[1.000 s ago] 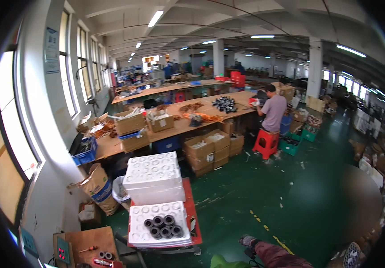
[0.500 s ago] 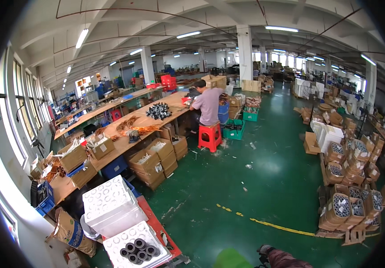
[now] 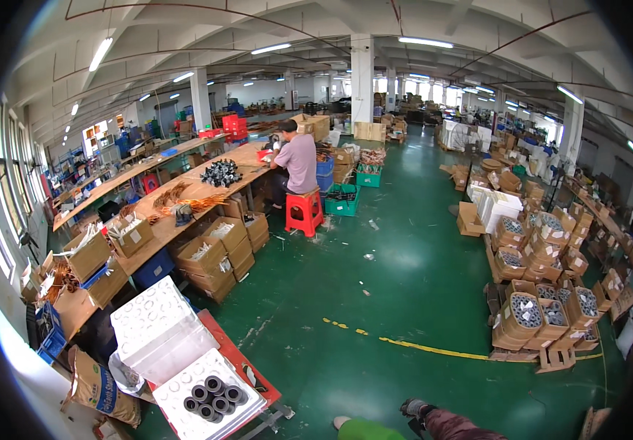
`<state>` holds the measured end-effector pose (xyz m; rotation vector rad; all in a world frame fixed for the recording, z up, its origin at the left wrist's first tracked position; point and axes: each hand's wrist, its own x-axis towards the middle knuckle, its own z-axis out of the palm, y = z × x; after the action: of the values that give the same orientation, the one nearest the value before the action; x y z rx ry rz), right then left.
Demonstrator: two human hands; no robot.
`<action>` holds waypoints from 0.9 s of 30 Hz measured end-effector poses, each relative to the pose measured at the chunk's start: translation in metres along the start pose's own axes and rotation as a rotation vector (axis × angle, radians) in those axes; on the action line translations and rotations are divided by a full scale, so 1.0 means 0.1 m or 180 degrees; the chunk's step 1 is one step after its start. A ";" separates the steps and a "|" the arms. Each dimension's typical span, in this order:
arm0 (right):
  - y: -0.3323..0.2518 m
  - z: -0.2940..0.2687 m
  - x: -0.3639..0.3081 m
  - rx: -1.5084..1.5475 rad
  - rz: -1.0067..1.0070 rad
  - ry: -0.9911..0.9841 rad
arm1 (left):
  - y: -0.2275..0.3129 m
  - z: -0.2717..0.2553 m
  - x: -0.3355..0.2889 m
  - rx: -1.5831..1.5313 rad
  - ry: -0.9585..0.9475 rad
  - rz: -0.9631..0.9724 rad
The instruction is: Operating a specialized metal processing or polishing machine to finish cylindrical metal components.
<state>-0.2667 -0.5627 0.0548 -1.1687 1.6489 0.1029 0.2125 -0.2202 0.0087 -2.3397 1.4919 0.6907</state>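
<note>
At the lower edge, a dark maroon patterned sleeve runs to what looks like my right hand in a grey and black glove. It is over the green floor, and its fingers are too small and dark to tell whether they hold anything. My left hand does not show. Beside the right hand bulges a rounded piece of green cloth, with a small pale tip at its left. At the lower left, several black rings stand grouped on a white foam tray, apart from my right hand.
A taller white foam stack stands behind that tray, on a red cart. A long wooden worktable runs along the left; a person sits there on a red stool. Cartons of grey parts are stacked at right.
The whole scene has shifted left and slightly up as the view turned right. My right hand and sleeve show further left, and more of the green cloth is visible.
</note>
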 end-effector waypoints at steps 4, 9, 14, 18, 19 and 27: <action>0.31 -0.03 -0.18 0.0102 -0.0145 0.0010 | 0.02 -0.09 -0.03 -0.0005 -0.0108 0.0064; 0.41 -0.11 -0.24 -0.0251 0.0285 0.0175 | 0.03 -0.12 -0.16 -0.0013 -0.0298 0.0074; 0.25 -0.42 -0.25 -0.0736 -0.0083 0.0122 | 0.09 -0.16 -0.29 -0.0035 -0.0596 0.0066; 0.27 -0.68 0.10 -0.0138 0.0233 0.0311 | 0.30 -0.26 -0.31 -0.0054 -0.0851 0.0093; 0.37 -0.79 0.31 -0.0158 0.0232 0.0312 | 0.36 -0.29 -0.36 -0.0100 -0.0842 0.0018; 0.28 -1.59 0.71 0.0495 0.0461 0.0058 | 0.98 -0.09 0.52 -0.0600 0.1234 0.0116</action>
<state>-0.3934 -0.6847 0.0562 -0.9352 1.7246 0.0547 0.1448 -0.3065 -0.0097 -2.7155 1.6914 0.4154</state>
